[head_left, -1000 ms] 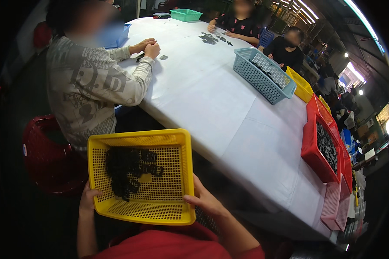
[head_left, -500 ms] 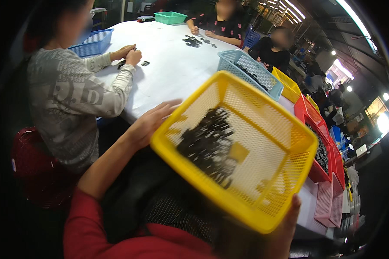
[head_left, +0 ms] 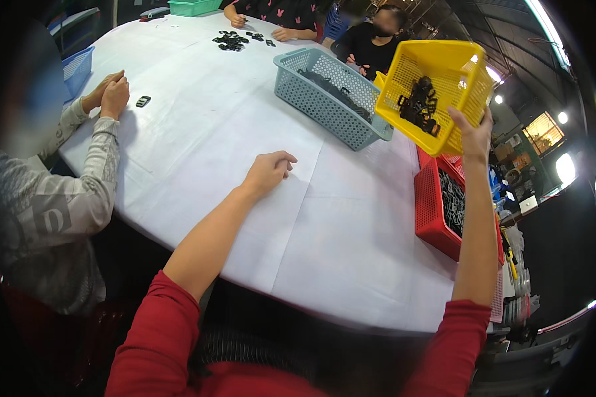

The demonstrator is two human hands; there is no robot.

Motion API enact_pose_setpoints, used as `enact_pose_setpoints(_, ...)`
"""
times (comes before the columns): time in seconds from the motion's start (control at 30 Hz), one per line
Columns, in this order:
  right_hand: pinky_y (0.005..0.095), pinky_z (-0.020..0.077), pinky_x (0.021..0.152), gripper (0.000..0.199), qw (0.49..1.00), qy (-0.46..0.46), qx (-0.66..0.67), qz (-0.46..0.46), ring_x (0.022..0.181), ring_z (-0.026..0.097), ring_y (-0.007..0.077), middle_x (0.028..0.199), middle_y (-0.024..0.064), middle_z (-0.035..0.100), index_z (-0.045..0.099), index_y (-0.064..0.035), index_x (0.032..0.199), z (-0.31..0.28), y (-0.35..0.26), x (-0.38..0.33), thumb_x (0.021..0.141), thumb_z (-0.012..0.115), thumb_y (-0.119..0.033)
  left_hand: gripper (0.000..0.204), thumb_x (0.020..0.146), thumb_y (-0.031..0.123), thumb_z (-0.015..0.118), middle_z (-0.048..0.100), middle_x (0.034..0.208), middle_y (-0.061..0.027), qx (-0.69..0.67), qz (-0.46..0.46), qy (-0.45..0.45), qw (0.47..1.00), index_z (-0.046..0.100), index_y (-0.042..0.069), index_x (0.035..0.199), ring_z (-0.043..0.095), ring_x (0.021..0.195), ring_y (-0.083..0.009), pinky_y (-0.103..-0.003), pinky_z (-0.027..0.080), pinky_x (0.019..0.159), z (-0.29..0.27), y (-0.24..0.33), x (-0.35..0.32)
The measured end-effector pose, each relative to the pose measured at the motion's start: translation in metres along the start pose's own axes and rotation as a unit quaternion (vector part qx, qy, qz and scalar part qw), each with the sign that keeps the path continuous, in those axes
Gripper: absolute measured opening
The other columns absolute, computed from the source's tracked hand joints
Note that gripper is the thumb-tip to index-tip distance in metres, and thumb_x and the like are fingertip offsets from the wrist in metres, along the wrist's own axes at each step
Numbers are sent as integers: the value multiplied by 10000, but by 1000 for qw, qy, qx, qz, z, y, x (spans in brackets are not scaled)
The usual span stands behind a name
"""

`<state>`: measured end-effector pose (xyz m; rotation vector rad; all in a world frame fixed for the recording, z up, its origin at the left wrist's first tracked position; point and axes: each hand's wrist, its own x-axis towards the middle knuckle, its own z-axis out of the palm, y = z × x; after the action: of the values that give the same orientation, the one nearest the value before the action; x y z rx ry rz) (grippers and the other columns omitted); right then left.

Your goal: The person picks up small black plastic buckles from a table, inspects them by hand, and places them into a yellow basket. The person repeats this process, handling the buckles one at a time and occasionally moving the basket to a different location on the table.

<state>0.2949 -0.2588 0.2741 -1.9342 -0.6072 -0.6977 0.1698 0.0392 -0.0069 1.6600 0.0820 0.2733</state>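
My right hand [head_left: 473, 134] grips the yellow plastic basket [head_left: 458, 71] by its near wall and holds it up, tilted, at the right over the table. Small black plastic buckles [head_left: 418, 106] lie heaped inside it. My left hand [head_left: 269, 173] is over the middle of the white table and holds nothing; its fingers are loosely bent and a little apart. Beyond it stands a grey-blue basket [head_left: 331, 109] with black parts in it. Below the yellow basket is a red basket [head_left: 434, 205] full of dark plastic pieces.
At the left a co-worker's hands [head_left: 109, 94] are together near one black buckle [head_left: 143, 101]. Across the table, another person's hands [head_left: 261, 26] are beside a pile of black pieces [head_left: 232, 41]. A green basket [head_left: 195, 6] and a blue basket [head_left: 78, 71] stand farther off.
The yellow basket has moved from in front of me to the far right, in my right hand. My left hand has come away from it, over the table. The view has shifted.
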Motion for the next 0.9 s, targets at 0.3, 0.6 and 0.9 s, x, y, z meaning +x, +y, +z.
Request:
enact_pose_setpoints(0.3,599,368,962,1066,883,-47,-406,-232,1291,364,388,1355,203,357,269,-286,1467,135,14,-13,581,860,-340,267,919,37,450,654,874,-63,53,4,-8,999,675,10,1061,587,738,-121,-270,493,719,-12,6,-3)
enact_pose_setpoints(0.6,461,415,1011,917,973,27,-137,-186,1221,474,333,1293,178,461,236,-82,1463,25,-33,-62,756,795,-251,247,930,44,476,671,867,-67,79,24,-21,996,689,37,1055,604,783,-124,-279,501,748,-8,4,-1)
enact_pose_setpoints(0.9,348,511,916,507,788,64,459,406,1096,602,218,1254,100,596,476,-30,1341,-109,-29,-332,966,511,-369,239,964,49,471,632,867,-23,25,29,-30,999,678,14,1077,555,707,-78,-230,473,659,-15,-11,0)
